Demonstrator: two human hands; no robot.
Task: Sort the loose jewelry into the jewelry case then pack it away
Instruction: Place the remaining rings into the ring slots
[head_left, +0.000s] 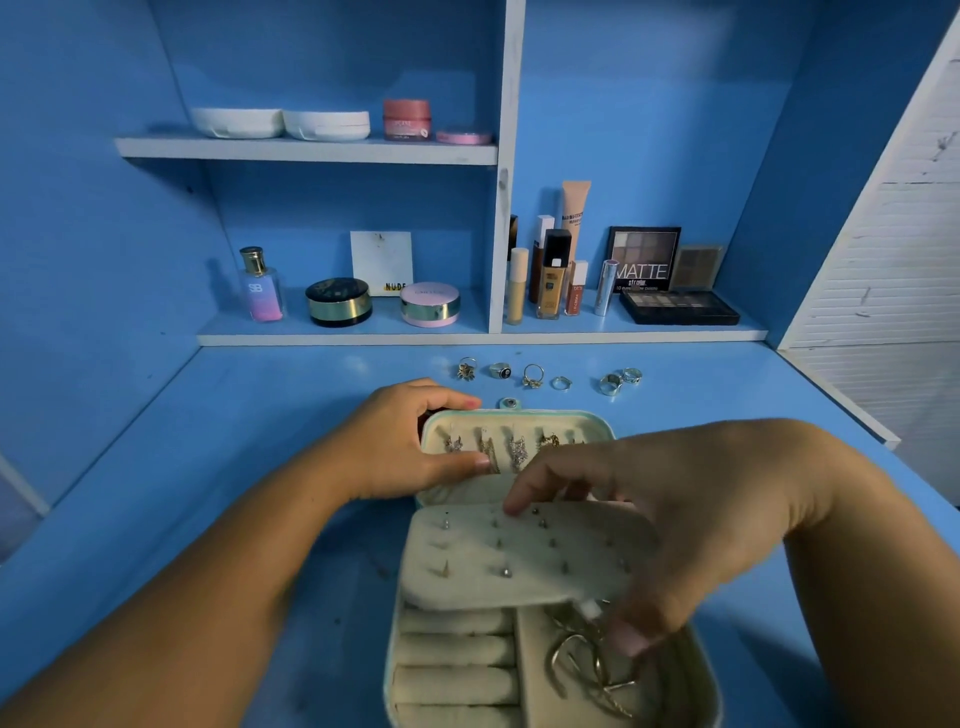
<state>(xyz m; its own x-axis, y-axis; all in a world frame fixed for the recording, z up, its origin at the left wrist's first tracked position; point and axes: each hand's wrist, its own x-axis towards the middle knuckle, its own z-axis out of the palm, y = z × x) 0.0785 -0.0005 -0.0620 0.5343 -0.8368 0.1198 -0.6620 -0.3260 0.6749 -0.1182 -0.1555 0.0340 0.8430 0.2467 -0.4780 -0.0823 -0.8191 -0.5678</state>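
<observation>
Blue-painted desktop (260, 415) runs back to shelves of the same blue, and the frame cuts off its near edge. The rounded, mint-green jewelry case (550, 413) with a soft cream lining lies open between the two hands. Its near end runs out of the picture, so the base's full outline cannot be seen.

The left hand (410, 441) grips the left edge of the opened lid, with the thumb on the lining and the fingers curled over the top rim, hiding that corner. Just right of its thumb, small glittery chains and drop earrings (517, 449) hang inside the lid, too fine to tell apart.

The right hand (701, 519) is blurred. It holds the padded, round-cornered cream earring panel (498, 561), with the forefinger tip on its upper edge and the thumb near its lower right corner. The hand covers the panel's right side. Tiny metal studs dot the part that shows.

Beneath this thumb, thin gold hoops and bangles (576, 670) lie tangled in the right compartment, partly hidden. Plump cream ring rolls (457, 649) fill the left compartment.

Beyond the left hand's fingertips, apart from the case, six loose metal rings (533, 375) lie in a row on the desk. Jars, bottles and eyeshadow palettes (675, 306) stand on the shelves behind.
</observation>
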